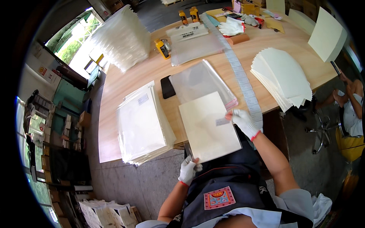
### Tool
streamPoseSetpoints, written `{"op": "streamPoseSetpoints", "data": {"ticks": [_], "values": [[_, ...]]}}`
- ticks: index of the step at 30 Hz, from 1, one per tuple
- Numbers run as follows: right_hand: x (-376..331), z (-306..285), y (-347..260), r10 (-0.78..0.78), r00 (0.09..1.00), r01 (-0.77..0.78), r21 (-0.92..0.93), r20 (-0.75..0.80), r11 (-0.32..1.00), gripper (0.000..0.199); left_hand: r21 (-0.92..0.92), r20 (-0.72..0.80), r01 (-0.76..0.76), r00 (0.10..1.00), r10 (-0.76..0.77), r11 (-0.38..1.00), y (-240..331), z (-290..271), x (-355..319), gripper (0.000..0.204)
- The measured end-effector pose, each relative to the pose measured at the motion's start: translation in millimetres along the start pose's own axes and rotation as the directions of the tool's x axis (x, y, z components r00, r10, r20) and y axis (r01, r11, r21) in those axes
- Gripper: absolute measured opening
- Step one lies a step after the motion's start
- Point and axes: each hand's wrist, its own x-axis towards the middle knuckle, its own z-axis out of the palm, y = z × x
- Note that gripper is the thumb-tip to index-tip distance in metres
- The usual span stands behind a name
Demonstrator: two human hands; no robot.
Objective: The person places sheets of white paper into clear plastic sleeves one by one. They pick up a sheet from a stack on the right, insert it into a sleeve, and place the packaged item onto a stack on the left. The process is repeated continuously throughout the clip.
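A cream-coloured sheet or board (207,133) lies tilted over the table's near edge in front of me. My left hand (188,170), in a white fingerless-tipped glove, pinches its lower left corner. At the sheet's right side is a small pale label (221,121). The thumb and fingers of my right hand (244,123), gloved the same way, close on the label's right end; whether it is fully stuck down I cannot tell. Just right of the sheet runs a long strip of labels (243,81). Left of it sits a stack of clear-sleeved, labelled sheets (142,121).
Clear plastic sleeves (201,83) and a black phone (167,87) lie beyond the sheet. Fanned cream sheets (281,74) are at right. A tall plastic-sleeve stack (123,38), an orange bottle (162,49) and white gloves (230,26) lie farther back. Someone sits at right (353,110).
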Motion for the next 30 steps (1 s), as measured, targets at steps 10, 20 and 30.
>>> {"op": "streamPoseSetpoints", "data": {"ticks": [10,20,30], "values": [[84,44,-1,-0.195,0.974,0.087,-0.609,-0.114,0.788,0.011,0.097,-0.020,0.039,0.999,-0.037,0.995,-10,-9,-29,0.010],[-46,2,-27,-0.207,0.967,0.036,-0.722,-0.150,0.691,0.030,0.277,-0.021,-0.133,0.989,0.144,0.952,14,7,-36,0.034],[-38,83,-24,0.168,0.877,-0.210,0.045,0.450,0.977,0.015,0.704,0.190,-0.681,0.451,0.872,0.200,117,-16,-74,0.014]]}}
